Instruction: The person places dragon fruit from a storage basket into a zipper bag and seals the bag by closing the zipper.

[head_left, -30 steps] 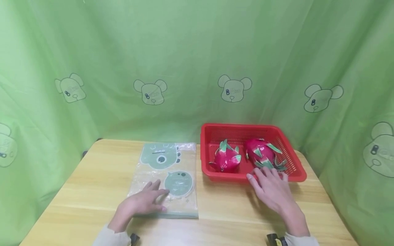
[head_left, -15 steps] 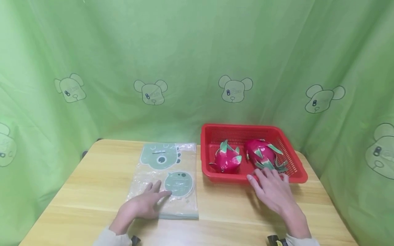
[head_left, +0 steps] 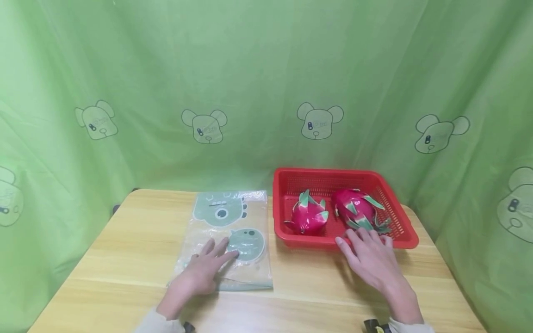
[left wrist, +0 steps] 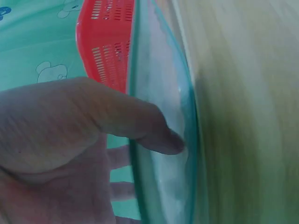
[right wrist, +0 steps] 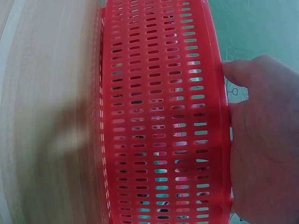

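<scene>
A clear plastic bag (head_left: 250,273) with green cartoon prints lies flat on the left half of the table. My left hand (head_left: 201,270) is at its near part, fingers spread over the top layer. In the left wrist view the bag's mouth gapes, with the thumb (left wrist: 159,133) inside and the other fingers outside, pinching the upper layer. My right hand (head_left: 370,259) rests on the near rim of a red plastic basket (head_left: 287,238); its fingertips reach over the rim, partly hidden in the right wrist view. Two dragon fruits, one left (head_left: 309,217) and one right (head_left: 354,203), lie in the basket.
The wooden table (head_left: 116,249) carries the bag and basket side by side, with a narrow gap between them. A green curtain (head_left: 250,69) with bear-head prints hangs behind the table and along both sides.
My left hand has moved slightly forward and right, and the bag has shifted with it. The right hand stays on the basket rim.
</scene>
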The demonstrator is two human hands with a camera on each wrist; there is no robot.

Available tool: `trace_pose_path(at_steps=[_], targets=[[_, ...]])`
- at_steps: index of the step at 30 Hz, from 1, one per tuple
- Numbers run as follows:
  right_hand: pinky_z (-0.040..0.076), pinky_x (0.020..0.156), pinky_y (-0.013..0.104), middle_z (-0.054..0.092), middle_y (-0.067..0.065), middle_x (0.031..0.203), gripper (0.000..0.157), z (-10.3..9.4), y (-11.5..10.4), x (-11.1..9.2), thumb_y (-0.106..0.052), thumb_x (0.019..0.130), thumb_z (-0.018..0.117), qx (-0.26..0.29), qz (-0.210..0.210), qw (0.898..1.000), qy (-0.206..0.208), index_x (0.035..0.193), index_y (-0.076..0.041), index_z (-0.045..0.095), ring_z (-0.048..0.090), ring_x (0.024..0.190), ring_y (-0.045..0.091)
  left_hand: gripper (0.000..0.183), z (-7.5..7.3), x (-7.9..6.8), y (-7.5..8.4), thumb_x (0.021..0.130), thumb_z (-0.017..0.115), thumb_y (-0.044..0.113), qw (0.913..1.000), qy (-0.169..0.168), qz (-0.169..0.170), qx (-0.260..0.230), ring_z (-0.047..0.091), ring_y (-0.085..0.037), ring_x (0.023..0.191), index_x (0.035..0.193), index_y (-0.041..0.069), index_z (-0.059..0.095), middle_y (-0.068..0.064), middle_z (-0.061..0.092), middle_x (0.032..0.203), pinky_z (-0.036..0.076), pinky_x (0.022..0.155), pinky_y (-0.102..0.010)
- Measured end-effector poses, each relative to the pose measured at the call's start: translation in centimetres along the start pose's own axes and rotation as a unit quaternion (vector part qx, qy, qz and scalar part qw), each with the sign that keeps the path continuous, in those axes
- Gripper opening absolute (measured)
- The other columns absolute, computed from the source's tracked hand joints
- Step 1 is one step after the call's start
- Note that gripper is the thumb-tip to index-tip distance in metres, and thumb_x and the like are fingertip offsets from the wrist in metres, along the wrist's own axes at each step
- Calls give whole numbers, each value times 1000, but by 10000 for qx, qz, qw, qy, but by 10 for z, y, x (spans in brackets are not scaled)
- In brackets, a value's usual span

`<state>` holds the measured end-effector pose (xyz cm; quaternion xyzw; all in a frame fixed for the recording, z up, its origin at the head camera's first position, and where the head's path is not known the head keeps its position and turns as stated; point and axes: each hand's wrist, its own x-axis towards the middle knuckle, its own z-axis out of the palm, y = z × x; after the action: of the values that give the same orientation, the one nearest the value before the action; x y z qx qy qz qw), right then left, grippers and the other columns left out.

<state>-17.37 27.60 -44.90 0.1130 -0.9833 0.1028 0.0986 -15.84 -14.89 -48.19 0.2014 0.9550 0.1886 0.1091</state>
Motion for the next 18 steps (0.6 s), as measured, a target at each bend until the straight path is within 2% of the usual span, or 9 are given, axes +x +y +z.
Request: trace_pose_path(at_steps=[5,10,14,18], targets=[[33,88,65,59,21,128,60,1,1,0,-56,106,41,-4,1,10000,27,136,-7,61,50,118,44,84,7,6,-3,81,67,-8,9995,58,282,133,15,-50,151,156,24,45,-13,19,169,17,108,-82],[33,89,65,59,21,129,61,2,2,0,-55,106,40,3,-11,10000,55,137,-7,60,50,120,45,62,8,11,-5,95,55,2,9981,360,495,-99,20,-49,150,154,22,48,-13,23,167,16,109,-80],[33,89,65,59,22,130,61,2,2,0,-55,106,40,21,-13,10000,74,137,-7,60,50,121,45,52,3,14,-7,98,49,2,9941,646,757,-419,25,-49,149,148,16,56,-14,31,164,16,110,-80],[33,89,65,59,21,130,60,3,2,-1,-55,106,40,14,-22,9999,97,136,-7,61,50,121,45,48,-3,14,-9,99,44,2,9921,710,868,-565,27,-47,149,145,12,58,-14,34,163,14,112,-78]])
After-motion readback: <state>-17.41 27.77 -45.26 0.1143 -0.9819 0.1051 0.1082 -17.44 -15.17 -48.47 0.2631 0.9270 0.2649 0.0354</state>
